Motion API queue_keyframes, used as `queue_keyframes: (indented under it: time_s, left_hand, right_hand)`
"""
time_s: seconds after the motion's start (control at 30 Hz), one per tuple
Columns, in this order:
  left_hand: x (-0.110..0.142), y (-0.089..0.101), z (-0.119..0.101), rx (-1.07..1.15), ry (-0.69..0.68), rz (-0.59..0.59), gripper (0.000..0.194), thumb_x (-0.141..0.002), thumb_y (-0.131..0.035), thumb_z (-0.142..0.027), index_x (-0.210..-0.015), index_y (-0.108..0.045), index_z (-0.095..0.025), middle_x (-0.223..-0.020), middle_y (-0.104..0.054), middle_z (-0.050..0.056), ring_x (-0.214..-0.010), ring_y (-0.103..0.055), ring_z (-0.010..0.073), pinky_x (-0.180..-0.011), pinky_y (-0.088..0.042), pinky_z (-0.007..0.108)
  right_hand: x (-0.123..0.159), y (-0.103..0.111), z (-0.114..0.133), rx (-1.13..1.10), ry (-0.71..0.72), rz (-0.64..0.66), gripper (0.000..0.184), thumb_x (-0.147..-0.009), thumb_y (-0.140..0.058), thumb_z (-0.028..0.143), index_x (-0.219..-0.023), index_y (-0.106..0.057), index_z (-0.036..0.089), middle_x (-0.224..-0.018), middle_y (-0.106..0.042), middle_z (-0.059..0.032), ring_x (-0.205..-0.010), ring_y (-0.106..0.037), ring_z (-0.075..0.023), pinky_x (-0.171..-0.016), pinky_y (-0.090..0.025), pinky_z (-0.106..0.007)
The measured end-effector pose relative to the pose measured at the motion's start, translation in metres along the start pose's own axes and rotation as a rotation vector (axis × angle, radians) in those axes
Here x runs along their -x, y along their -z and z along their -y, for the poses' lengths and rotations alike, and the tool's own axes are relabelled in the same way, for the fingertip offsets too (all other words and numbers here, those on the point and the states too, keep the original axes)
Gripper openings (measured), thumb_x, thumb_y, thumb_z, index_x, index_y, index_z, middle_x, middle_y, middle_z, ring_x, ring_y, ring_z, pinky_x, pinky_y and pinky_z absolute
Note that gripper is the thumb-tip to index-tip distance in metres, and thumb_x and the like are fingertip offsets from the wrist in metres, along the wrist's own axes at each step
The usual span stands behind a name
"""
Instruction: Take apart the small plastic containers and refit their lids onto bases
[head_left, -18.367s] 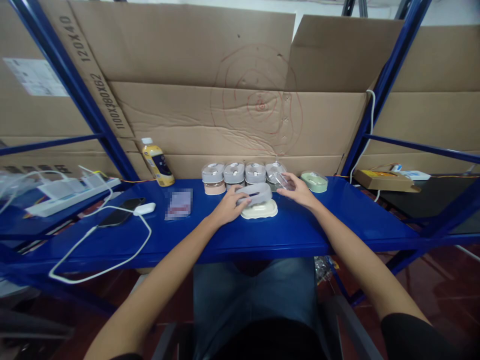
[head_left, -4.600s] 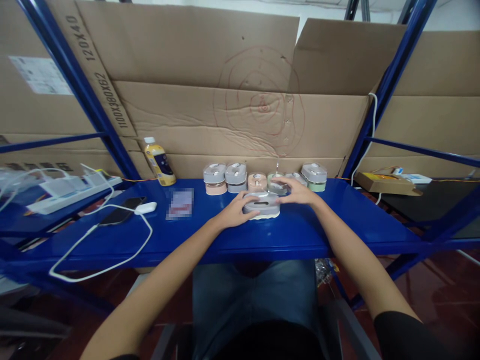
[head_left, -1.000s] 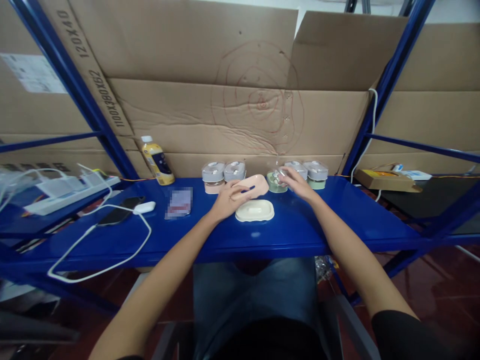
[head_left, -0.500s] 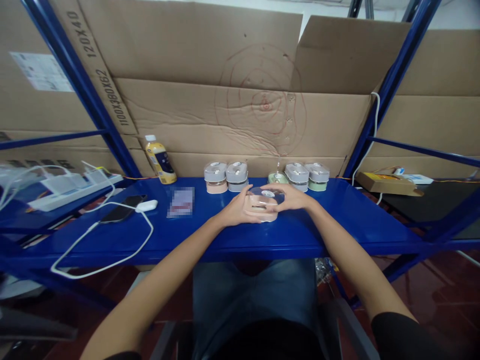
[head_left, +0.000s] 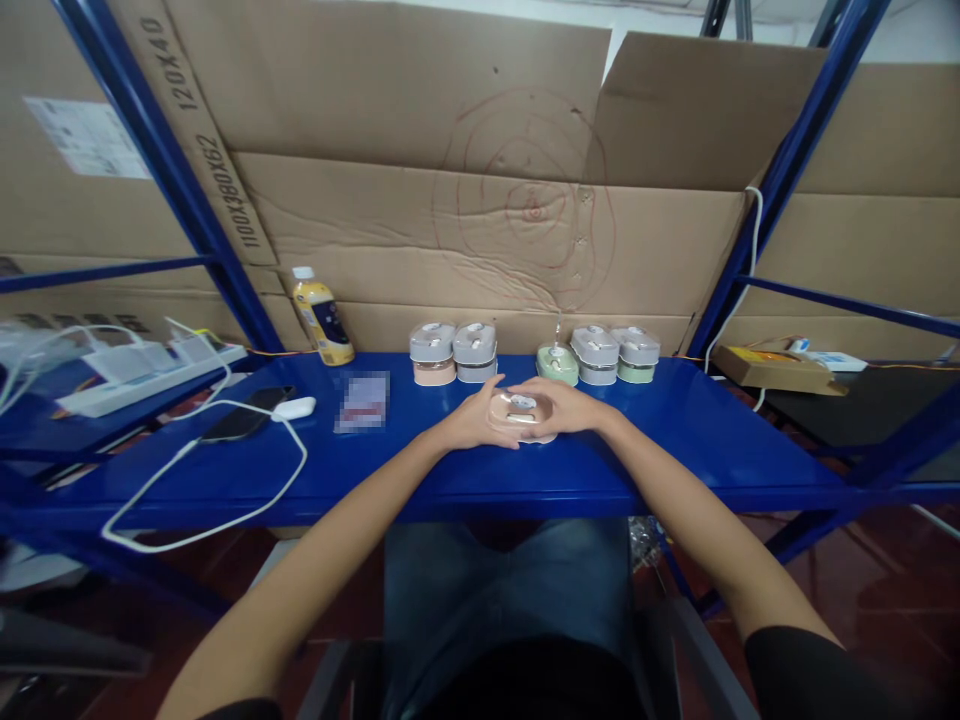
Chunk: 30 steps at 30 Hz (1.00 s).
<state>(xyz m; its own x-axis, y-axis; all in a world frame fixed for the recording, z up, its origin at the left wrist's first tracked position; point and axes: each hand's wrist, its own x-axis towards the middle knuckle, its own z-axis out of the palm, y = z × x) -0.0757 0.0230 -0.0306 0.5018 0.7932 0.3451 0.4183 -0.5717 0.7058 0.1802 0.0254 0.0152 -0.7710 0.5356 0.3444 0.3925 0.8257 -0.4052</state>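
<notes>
Near the front middle of the blue shelf, a small pink box with a clear top sits between both hands. My left hand curves round its left side, thumb up along the far edge and fingers low at the front. From the right, my right hand wraps the other side, its fingertips reaching toward the front. Part of the box's sides is hidden by the fingers. Just behind my right hand stands a low green box.
Similar lidded boxes stand in pairs at the back: pink and grey left, grey and green right. Leftward are a yellow bottle, a blurred packet, a phone and a white cable.
The clear top sits lower and flatter on the pink box than before. My right hand has shifted slightly left and down, and more of the green box behind it shows.
</notes>
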Motion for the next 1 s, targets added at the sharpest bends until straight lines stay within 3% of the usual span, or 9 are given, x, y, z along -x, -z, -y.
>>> queue_keyframes:
  time_s: [0.2, 0.7, 1.0]
  left_hand:
    - [-0.002, 0.001, -0.003, -0.131, 0.043, -0.042, 0.144, -0.049, -0.099, -0.057, -0.164, -0.022, -0.018, -0.144, -0.059, 0.027, -0.135, -0.058, 0.0463, -0.109, -0.046, 0.064]
    - [-0.003, 0.002, -0.002, -0.012, 0.078, -0.034, 0.139, -0.049, -0.1, -0.052, -0.161, -0.027, -0.019, -0.143, -0.062, 0.023, -0.134, -0.06, 0.042, -0.112, -0.045, 0.06]
    - [0.0, 0.008, -0.004, 0.018, 0.112, -0.011, 0.133, -0.05, -0.101, -0.05, -0.16, -0.031, -0.02, -0.147, -0.058, 0.022, -0.138, -0.056, 0.0405, -0.115, -0.045, 0.059]
  right_hand:
    - [-0.001, 0.001, 0.001, 0.062, -0.003, -0.005, 0.079, -0.078, -0.084, 0.044, -0.15, -0.057, 0.026, -0.13, -0.063, -0.0122, -0.117, -0.063, -0.0307, -0.105, -0.05, -0.049]
    - [-0.004, -0.009, -0.012, 0.069, -0.058, 0.005, 0.084, -0.082, -0.079, 0.055, -0.156, -0.051, 0.028, -0.122, -0.061, -0.0105, -0.112, -0.062, -0.028, -0.102, -0.05, -0.045]
    - [-0.009, -0.009, -0.015, 0.102, -0.027, -0.014, 0.081, -0.079, -0.083, 0.053, -0.151, -0.056, 0.03, -0.12, -0.063, -0.0092, -0.112, -0.064, -0.0292, -0.102, -0.05, -0.046]
